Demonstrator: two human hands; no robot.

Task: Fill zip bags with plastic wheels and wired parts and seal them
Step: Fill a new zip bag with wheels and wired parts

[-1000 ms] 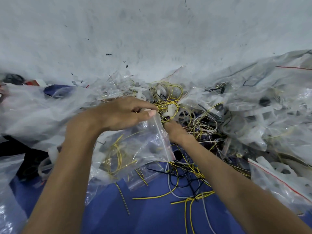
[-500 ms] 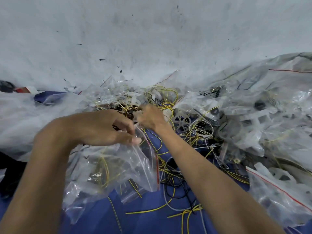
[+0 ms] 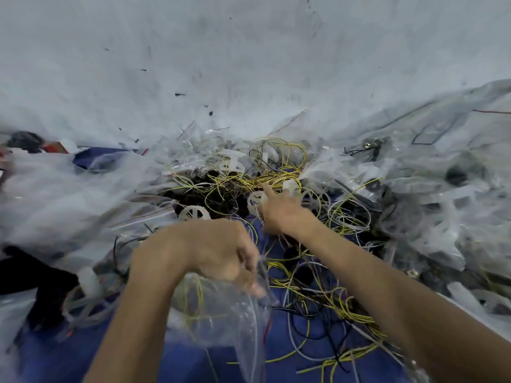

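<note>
My left hand (image 3: 218, 252) grips the mouth of a clear zip bag (image 3: 221, 322) that hangs below it, with yellow wires inside. My right hand (image 3: 279, 214) reaches forward into the pile of yellow, black and white wires (image 3: 276, 172), with one finger stretched toward a white plastic wheel (image 3: 255, 200); the frame is blurred there and I see nothing held in it. Another white wheel (image 3: 193, 212) lies just left of it, and a third (image 3: 231, 167) sits farther back in the tangle.
Heaps of clear plastic bags lie at the left (image 3: 60, 194) and right (image 3: 431, 189). Loose wires (image 3: 326, 299) spread over the blue cloth (image 3: 132, 352) under my right forearm. A pale wall (image 3: 249, 64) rises behind. Dark items (image 3: 25, 139) sit far left.
My left hand has pulled the bag back toward me and lower. My right hand has left the bag's mouth and moved forward and right into the wire pile, by a white wheel.
</note>
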